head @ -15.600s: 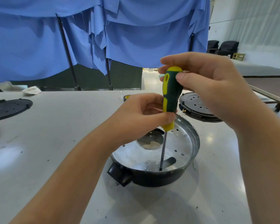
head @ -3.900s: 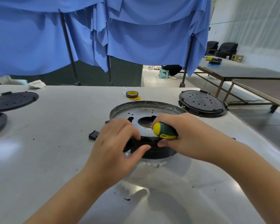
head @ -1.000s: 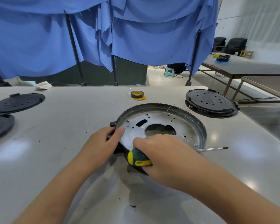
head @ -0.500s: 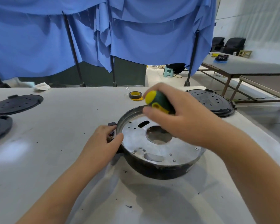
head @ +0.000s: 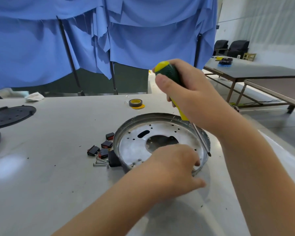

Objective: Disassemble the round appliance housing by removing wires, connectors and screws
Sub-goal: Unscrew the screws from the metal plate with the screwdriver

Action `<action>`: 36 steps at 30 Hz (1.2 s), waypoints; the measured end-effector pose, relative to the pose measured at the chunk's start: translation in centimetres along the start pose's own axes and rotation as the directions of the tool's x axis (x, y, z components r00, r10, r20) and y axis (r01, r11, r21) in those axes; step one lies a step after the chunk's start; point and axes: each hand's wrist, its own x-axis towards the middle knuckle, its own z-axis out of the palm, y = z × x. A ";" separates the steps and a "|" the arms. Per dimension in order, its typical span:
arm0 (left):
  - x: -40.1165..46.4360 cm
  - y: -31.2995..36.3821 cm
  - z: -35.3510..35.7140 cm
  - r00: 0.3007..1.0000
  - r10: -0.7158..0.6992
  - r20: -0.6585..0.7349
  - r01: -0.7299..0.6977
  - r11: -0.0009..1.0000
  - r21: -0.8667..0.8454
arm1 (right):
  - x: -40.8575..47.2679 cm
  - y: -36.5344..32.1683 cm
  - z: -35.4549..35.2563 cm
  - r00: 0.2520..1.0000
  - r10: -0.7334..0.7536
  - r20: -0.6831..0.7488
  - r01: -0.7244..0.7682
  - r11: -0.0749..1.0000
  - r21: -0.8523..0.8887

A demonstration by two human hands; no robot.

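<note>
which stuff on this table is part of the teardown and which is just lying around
In use: round housing, screwdriver in the right hand, left hand at the rim, removed screws, black connectors.
Lying about: tape roll, black lid, crumpled cloth.

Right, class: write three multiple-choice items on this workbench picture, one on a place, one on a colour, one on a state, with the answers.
1. Where do the loose screws lie?
A. on the table left of the round housing
B. inside the housing
C. by the tape roll

2. What colours is the screwdriver handle?
A. red and black
B. green and yellow
C. all blue

3. What is the right hand doing?
A. lying flat on the table
B. gripping the screwdriver
C. holding the tape roll

Answers: 1 A, the screws sit beside the rocker switches; 2 B, dark green with yellow ends; 3 B, fingers wrap the handle.
</note>
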 end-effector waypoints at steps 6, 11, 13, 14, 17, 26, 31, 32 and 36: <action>1.1 -0.3 -0.1 0.996 0.072 0.056 -0.076 0.995 0.064 | 0.5 1.0 -1.3 0.994 0.022 -0.108 -0.018 0.999 0.039; 0.5 -1.7 -1.0 0.988 0.031 0.153 -0.036 0.999 0.032 | 1.1 2.2 -1.6 0.995 0.053 -0.086 -0.054 0.999 -0.002; 0.5 -2.1 -1.5 0.982 -0.001 0.187 -0.004 1.000 0.026 | 1.2 2.8 -1.7 0.995 0.064 -0.081 -0.065 0.998 -0.020; 0.4 -2.3 -1.7 0.979 -0.016 0.205 0.012 1.000 0.020 | 1.3 3.0 -1.7 0.995 0.068 -0.078 -0.070 0.997 -0.028; 0.1 -3.0 -2.3 0.972 -0.057 0.228 0.056 0.998 0.012 | 1.4 3.7 -1.8 0.994 0.089 -0.065 -0.090 0.996 -0.010; 1.1 -4.2 -1.9 0.983 -0.106 0.149 0.131 0.976 -0.173 | 1.5 4.6 -1.8 0.989 0.125 -0.083 -0.116 0.988 0.102; 2.8 -5.2 -0.3 0.989 -0.146 -0.018 0.129 0.917 -0.377 | 1.5 4.6 -2.3 0.982 0.123 -0.146 -0.101 0.984 0.148; 3.0 -5.3 0.0 0.990 -0.140 -0.034 0.116 0.917 -0.381 | 1.5 4.6 -2.3 0.981 0.117 -0.152 -0.095 0.984 0.149; 3.2 -5.6 1.1 0.995 -0.098 -0.013 0.084 0.906 -0.415 | 1.4 4.3 -2.4 0.977 0.109 -0.183 -0.077 0.982 0.175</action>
